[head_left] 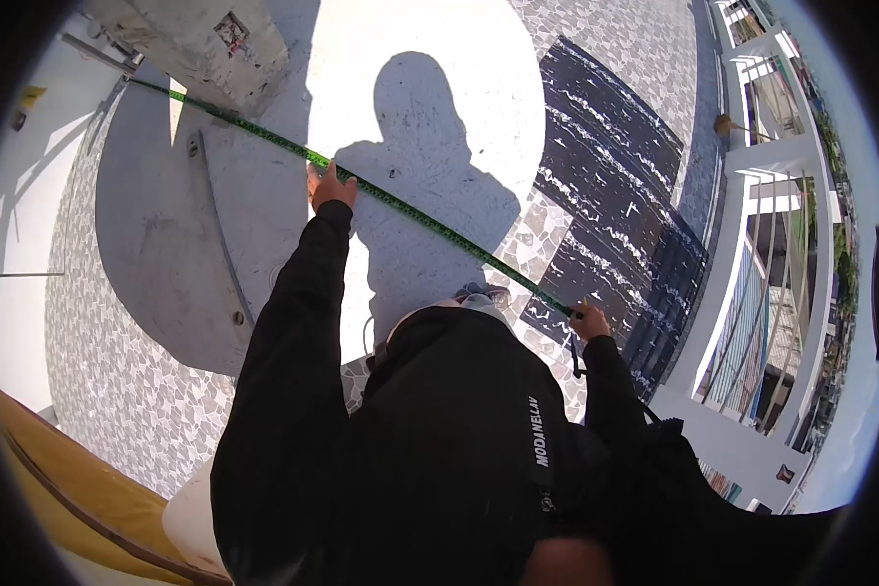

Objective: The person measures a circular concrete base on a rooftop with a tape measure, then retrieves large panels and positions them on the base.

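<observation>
A green tape measure (410, 210) is stretched diagonally from the upper left to the lower right, over a large pale rounded surface (479, 127). My left hand (332, 188) is closed on the blade partway along it, fingertips pinching its edge. At the lower right end, my right hand (590, 320) grips the tape, with a dark strap (576, 363) hanging below. Whether a case sits inside that hand is hidden. The tape's far end reaches a metal bar near the white wall.
Dark marble-patterned sheets (606, 186) lie to the right on stone-patterned flooring (146, 410). A long grey bar (217, 225), like a spirit level, rests on the pale surface. A stained whitish block (205, 49) stands at upper left. A white railing (723, 322) borders the right side.
</observation>
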### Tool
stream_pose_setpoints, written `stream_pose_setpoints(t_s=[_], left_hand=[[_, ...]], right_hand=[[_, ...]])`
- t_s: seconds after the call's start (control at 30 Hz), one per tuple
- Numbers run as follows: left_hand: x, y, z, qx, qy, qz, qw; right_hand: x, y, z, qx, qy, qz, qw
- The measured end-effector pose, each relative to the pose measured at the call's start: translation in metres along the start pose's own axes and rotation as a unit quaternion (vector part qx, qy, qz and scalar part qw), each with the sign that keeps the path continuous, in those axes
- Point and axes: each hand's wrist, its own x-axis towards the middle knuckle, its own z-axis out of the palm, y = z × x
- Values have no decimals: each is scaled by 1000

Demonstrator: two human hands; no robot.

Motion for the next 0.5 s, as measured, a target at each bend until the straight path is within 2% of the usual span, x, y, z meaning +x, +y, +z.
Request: stream_pose_setpoints(t_s=[0.03,0.07,0.1,0.13,0.2,0.23,0.3,0.5], left_hand=[[15,-16,25,-46,-41,-4,998],[-3,1,15,29,5,17,999],[4,-2,22,65,1,8,998],[9,-4,22,90,-8,4,996],[20,-22,28,101,18,33,994],[20,-22,31,105,12,44,993],[19,-20,32,131,15,28,991],[18,-14,27,120,-9,20,992]], right_hand=[[-9,-2,-9,-2,22,-34,999],[-4,8,-6,-21,15,-23,999],[-8,5,-8,-68,43,-25,996],[-4,4,-7,-46,23,19,998],[-4,3,1,-53,80,-13,995],[-3,7,2,-46,80,-2,996],[-1,10,4,-37,98,-11,994],[-3,4,4,-45,73,20,996]])
